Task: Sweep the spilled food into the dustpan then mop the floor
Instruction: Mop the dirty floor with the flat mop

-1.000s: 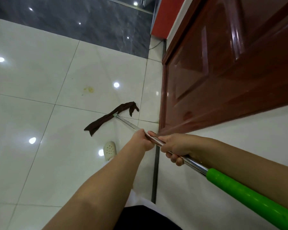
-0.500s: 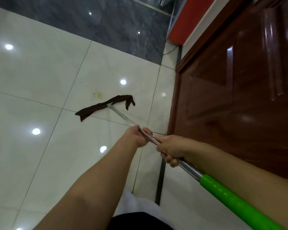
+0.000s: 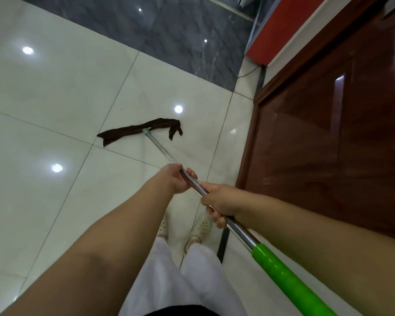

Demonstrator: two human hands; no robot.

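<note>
Mop [image 3: 160, 145]: light, stiff, slick steel pole, limp cloth head flat on floor [image 3: 55, 99] near door [image 3: 328, 133]; left hand [image 3: 176, 179] and right hand [image 3: 219, 201] fingers curled round mid-pole.

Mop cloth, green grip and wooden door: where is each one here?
mop cloth [image 3: 132, 131]: head view, left half of the dark cloth.
green grip [image 3: 283, 274]: head view, middle of the sleeve.
wooden door [image 3: 328, 137]: head view, glossy panel.
</note>
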